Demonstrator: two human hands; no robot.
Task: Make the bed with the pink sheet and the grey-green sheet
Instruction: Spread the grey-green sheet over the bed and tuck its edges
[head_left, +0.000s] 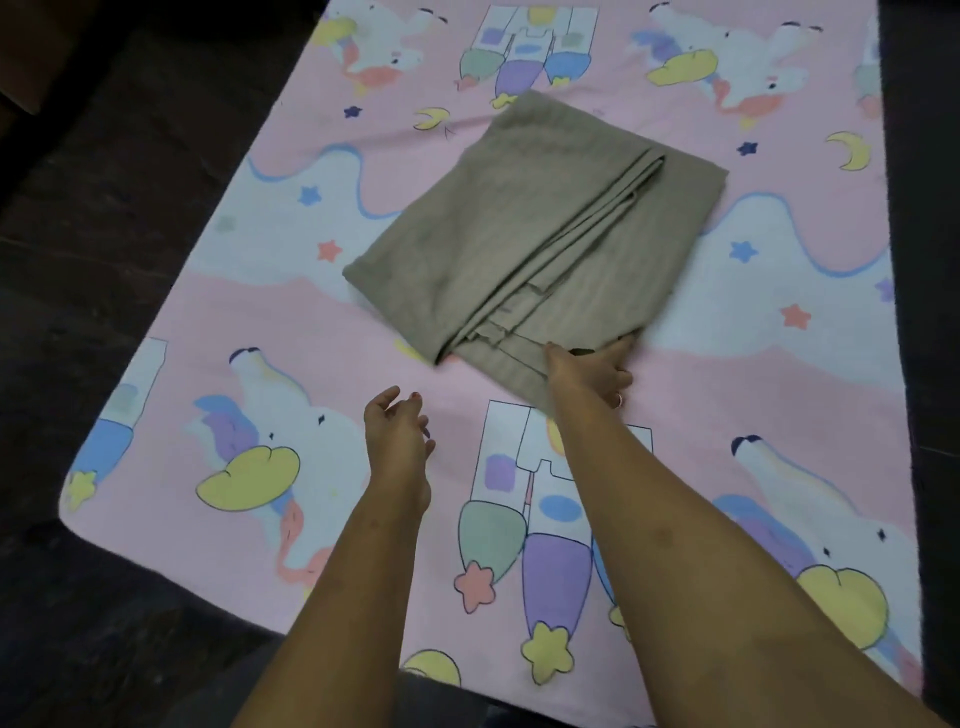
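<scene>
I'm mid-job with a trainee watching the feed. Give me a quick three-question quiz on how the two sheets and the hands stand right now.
1. True or false: the grey-green sheet is spread open across the whole pink sheet.
2. The left hand is: A) gripping the grey-green sheet; B) open, holding nothing; C) pressing the sheet's far edge.
3. Fill in: the right hand holds the grey-green sheet at its ___ corner (near or far).

Key: 1 false, it lies folded; 2 B; 3 near.
</scene>
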